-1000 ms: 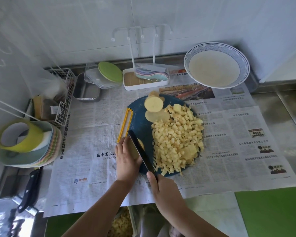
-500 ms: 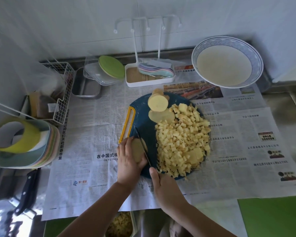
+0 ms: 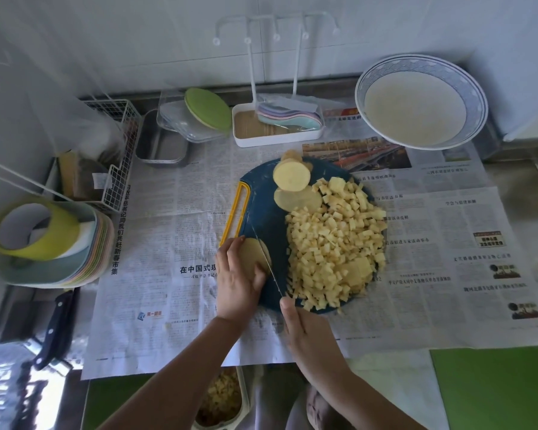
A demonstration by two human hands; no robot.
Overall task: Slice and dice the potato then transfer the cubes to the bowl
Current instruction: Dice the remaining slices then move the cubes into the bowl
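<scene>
Turned edge-down since before, knife [image 3: 269, 268] clasped in my right grip [image 3: 302, 333], potato slice [image 3: 251, 252] under my curled left grip [image 3: 236, 280] at board [image 3: 264, 218] near-left edge, cubes [image 3: 333, 243] crowding its right side

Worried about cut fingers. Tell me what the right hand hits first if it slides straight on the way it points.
Likely the potato piece under the knife, where the left hand holds it; the right hand points along the blade. The cubes lie close beside that line; depth is unclear.

Knife [image 3: 268, 265] handle — within right hand [image 3: 303, 330]
</scene>
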